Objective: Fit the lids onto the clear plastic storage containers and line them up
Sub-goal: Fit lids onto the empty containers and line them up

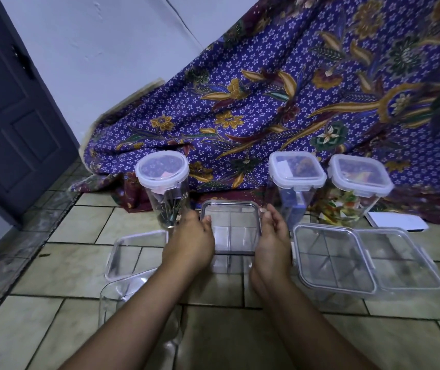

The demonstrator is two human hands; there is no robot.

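Gripping lid [230, 229], left hand [190, 244] and right hand [273, 245] fingers [269, 217] flanking

Counted along the back: three tall clear containers with white clip lids, being one round tall container [162, 172] and two square, the middle tall container [297, 172] and the right tall container [360, 180]. Counted on the tiles in front: five low clear square pieces, being the centre box [230, 231] between two hands, left hand [192, 244] and right hand [273, 244], the lidded right box [333, 263], the far-right piece [403, 260], the left piece [133, 252] and the open near-left box [112, 300], lid or box unclear for two. Also one patterned cloth [267, 102], one dark door [7, 116] and one white flat card [397, 222].
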